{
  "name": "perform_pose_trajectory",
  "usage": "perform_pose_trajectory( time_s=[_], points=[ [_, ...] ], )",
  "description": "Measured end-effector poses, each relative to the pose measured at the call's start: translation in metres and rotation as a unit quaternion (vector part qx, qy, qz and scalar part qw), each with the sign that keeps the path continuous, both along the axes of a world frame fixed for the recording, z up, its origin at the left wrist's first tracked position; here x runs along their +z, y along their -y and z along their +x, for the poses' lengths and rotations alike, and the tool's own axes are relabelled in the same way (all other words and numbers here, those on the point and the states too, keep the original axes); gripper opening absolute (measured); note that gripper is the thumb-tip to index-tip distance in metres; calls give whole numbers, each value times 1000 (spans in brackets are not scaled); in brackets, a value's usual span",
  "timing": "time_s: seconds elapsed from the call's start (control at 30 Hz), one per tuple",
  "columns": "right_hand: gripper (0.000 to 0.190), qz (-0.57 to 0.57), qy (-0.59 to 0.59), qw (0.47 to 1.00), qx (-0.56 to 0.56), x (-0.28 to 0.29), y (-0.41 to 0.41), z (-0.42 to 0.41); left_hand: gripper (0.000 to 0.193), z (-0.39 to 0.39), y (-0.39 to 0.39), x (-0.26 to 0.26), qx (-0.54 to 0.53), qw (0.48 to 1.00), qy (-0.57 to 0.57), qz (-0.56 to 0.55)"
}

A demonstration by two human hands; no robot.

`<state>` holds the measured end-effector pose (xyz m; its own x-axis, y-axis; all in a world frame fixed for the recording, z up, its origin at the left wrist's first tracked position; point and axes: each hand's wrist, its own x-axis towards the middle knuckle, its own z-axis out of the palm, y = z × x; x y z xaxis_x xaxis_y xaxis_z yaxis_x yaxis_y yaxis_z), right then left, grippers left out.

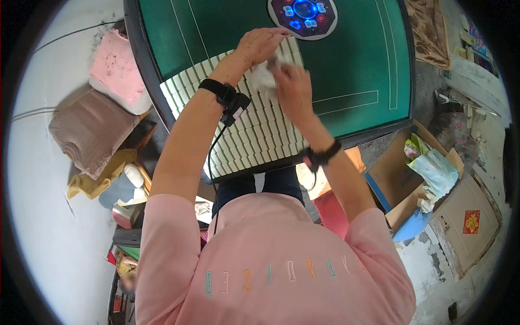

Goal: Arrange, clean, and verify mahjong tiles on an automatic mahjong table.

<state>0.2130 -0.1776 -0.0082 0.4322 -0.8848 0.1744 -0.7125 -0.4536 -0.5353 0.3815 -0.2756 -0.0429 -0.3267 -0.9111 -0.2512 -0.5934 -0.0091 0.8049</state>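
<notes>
Rows of mahjong tiles (260, 134), with off-white faces or backs and green layers, lie packed side by side on the green top of a mahjong table (345, 73). My left hand (262, 44) reaches over the far part of the tiles, its fingertips at their far edge near the control panel. Just right of it, my right hand (290, 85) is curled around a blurred whitish cloth (265, 77) above the tiles. How the left fingers rest on the tiles is hard to tell.
The octagonal control panel (304, 14) glows blue at the table's middle. A dark raised rim (373, 132) edges the table. An open cardboard box (396, 178) with bags stands at the right. Cushioned seats (95, 126) are at the left. A black cable (210, 162) hangs from my left wrist.
</notes>
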Motion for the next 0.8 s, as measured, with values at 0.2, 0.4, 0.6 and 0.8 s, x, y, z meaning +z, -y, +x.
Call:
perform_pose_trajectory(
  time_s=[0.2,0.4,0.6,0.8],
  points=[
    [40,76,-52,995,38,24,-131,-63,46,7,-2,-11,9,1000,4,11],
    [43,-19,-1,1000,-6,0,17,19,44,1,3,-15,-42,996,14,-78],
    [42,77,-35,996,37,10,-78,-16,44,18,8,-10,-58,996,-73,7],
    [40,123,-63,989,49,25,-143,-52,45,41,-17,-10,0,988,-154,23]
  ],
)
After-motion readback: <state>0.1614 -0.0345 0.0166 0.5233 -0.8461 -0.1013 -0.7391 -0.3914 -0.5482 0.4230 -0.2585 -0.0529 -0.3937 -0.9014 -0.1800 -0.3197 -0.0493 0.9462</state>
